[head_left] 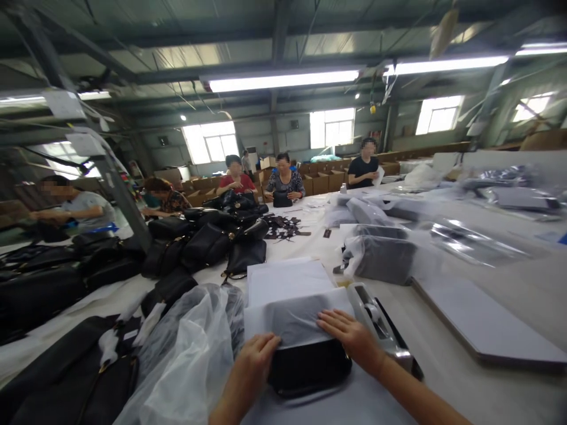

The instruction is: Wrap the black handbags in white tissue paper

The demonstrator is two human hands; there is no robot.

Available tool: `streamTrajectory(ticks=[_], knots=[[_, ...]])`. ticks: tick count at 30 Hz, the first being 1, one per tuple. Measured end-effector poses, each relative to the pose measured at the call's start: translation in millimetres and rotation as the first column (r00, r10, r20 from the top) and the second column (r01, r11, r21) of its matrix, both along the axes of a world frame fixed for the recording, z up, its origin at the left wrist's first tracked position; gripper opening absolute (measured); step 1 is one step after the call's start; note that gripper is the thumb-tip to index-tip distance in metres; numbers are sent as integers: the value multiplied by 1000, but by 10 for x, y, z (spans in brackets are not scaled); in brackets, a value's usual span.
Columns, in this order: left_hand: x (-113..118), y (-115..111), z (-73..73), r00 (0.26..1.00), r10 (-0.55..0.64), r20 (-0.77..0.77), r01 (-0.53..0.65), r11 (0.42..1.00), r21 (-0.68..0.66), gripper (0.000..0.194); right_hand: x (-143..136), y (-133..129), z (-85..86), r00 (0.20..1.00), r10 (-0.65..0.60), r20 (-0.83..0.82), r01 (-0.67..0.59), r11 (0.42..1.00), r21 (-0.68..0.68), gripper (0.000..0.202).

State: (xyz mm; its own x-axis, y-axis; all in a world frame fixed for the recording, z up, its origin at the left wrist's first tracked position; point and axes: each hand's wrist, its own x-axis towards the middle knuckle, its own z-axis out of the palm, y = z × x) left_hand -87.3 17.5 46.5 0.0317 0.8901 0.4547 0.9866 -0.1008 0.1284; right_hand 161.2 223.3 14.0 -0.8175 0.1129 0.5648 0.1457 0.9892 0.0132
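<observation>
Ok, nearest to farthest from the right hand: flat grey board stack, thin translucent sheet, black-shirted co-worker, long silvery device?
1. Translucent sheet, under the right hand
2. Silvery device, just right
3. Board stack, farther right
4. Co-worker, far ahead

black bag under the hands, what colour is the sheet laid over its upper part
Translucent white, looking grey over the black bag; the sheet shows in the head view.

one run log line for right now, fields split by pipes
left hand: at left edge of thin sheet | right hand: on sheet | sheet: partly over black bag | clear plastic: left of bag
</observation>
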Motion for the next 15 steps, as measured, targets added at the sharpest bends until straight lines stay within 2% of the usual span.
streamTrajectory(ticks=[3,5,7,9,11,15], knots=[[60,86,254,999,34,42,-35,999,2,26,5,-1,-11,1000,5,-3,-5,1000,22,61],[142,211,415,997,61,36,-63,998,32,28,4,-11,-7,1000,6,0,-6,999,31,59],[234,373,493,999,42,10,-42,999,32,32,-2,-18,-7,1000,0,4,0,999,39,57],[312,514,458,1000,-21,-19,21,1000,-17,38,-3,-23,-9,1000,-13,2,13,999,37,57],[363,578,332,996,-79,-33,76,993,-93,45,21,-45,-8,999,-38,0,38,999,15,58],[416,425,28,995,-93,-26,87,979,-186,50,222,-240,38,994,-113,3,113,990,-89,57]])
